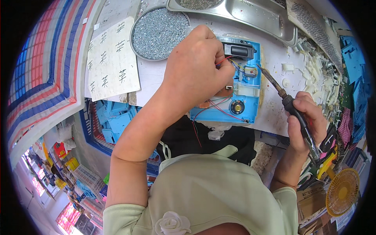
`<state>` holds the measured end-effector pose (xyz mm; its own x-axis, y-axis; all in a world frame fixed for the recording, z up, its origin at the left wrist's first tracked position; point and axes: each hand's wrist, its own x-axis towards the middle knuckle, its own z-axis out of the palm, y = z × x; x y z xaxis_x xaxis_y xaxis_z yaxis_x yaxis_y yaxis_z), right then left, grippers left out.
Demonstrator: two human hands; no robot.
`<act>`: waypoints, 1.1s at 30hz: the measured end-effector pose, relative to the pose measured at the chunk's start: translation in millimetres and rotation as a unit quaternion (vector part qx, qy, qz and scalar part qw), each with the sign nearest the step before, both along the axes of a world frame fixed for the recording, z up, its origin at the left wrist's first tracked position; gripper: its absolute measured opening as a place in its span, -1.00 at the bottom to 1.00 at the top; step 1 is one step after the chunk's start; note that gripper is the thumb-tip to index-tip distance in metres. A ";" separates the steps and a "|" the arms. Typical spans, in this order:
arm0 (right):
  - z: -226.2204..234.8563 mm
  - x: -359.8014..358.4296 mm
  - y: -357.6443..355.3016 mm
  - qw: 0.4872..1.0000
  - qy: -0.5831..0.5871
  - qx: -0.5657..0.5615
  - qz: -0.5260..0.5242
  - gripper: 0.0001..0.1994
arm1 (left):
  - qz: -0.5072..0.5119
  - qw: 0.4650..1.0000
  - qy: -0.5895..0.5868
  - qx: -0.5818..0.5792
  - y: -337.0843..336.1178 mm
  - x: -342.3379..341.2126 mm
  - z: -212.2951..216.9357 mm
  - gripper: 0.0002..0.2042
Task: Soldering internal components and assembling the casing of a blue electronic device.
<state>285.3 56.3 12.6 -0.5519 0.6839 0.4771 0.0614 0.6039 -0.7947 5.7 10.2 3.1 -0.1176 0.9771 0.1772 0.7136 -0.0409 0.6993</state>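
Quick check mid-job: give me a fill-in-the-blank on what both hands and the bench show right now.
1. The right hand grips a soldering ____.
2. The left hand pinches wires over an open ____ plastic casing.
3. The round tray holds small metal ____.

Missing words: iron; blue; screws

I am looking down through one head-worn fisheye view, sitting close above the white worktable [156,78]. It is facing forward and downward; the table is lying far, the person's chest near, edges bending toward the rim.
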 end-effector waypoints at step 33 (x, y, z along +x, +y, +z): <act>-16.0 -64.1 -20.4 0.991 -0.074 -0.020 -0.112 -0.44 | -0.137 0.975 -0.167 -0.053 -16.3 17.8 -5.6 -0.91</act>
